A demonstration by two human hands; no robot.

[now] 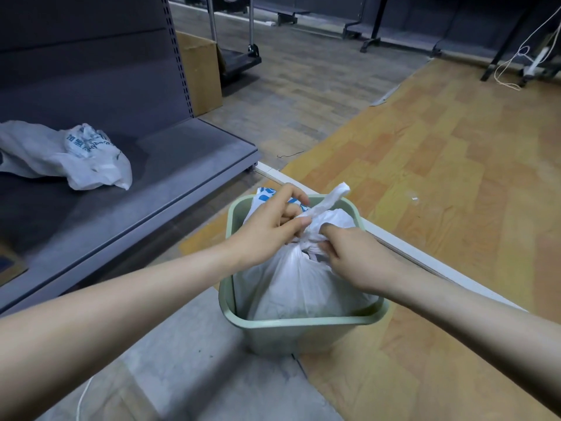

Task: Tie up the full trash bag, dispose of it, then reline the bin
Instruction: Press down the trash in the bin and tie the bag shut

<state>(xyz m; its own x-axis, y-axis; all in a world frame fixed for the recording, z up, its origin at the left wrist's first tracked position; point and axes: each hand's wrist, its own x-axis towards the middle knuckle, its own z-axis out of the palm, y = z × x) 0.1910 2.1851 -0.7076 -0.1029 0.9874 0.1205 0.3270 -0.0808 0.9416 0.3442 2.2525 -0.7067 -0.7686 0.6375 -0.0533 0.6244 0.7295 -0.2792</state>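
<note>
While the white trash bag sits inside the green bin, the left hand pinches one twisted handle and the right hand grips the other; tying is underway, and cinching the knot likely comes next.

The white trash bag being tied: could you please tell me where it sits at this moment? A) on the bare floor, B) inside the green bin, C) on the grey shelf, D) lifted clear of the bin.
B: the white trash bag sits inside the green bin, both hands gripping its knotted top.
</note>
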